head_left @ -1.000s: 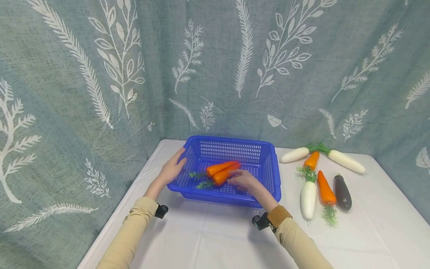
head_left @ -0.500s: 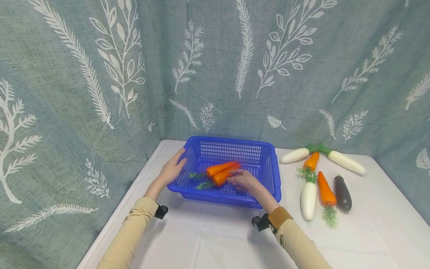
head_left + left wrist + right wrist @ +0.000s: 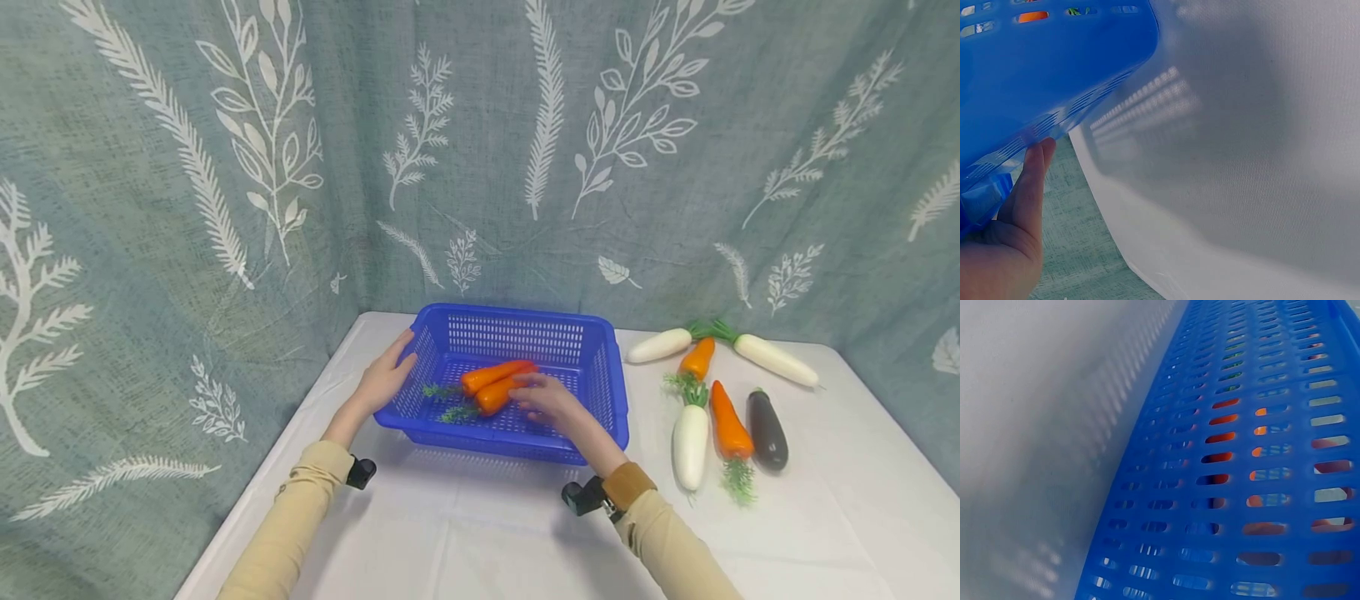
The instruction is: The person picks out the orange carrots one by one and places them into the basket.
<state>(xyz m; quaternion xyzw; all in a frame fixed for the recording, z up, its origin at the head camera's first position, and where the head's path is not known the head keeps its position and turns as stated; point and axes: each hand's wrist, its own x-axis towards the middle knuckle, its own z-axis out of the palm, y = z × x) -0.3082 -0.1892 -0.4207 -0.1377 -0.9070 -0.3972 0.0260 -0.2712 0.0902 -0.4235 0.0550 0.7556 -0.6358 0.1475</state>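
Observation:
A blue plastic basket point(image 3: 517, 429) with slotted walls stands on the white table. My left hand point(image 3: 381, 382) holds its left side, the thumb at the rim and the fingers along the outer wall; the left wrist view shows those fingers point(image 3: 1034, 165) straight against the slots. Inside the basket lie two orange carrots, a rear one point(image 3: 491, 377) and a front one point(image 3: 495, 397), side by side with green tops to the left. My right hand point(image 3: 551, 400) is inside the basket, loosely bent fingers right at the front carrot. The basket wall mostly hides it in the right wrist view.
To the right on the table point(image 3: 480, 533) lie several white radishes, one near the front point(image 3: 690, 446), a carrot point(image 3: 729, 421), another carrot further back point(image 3: 698, 358) and a dark eggplant point(image 3: 767, 429). A patterned green-grey curtain point(image 3: 495, 167) hangs behind and at the left.
My right hand's fingers have lifted and spread slightly beside the front carrot. My left hand, the basket and the carrots have stayed in place.

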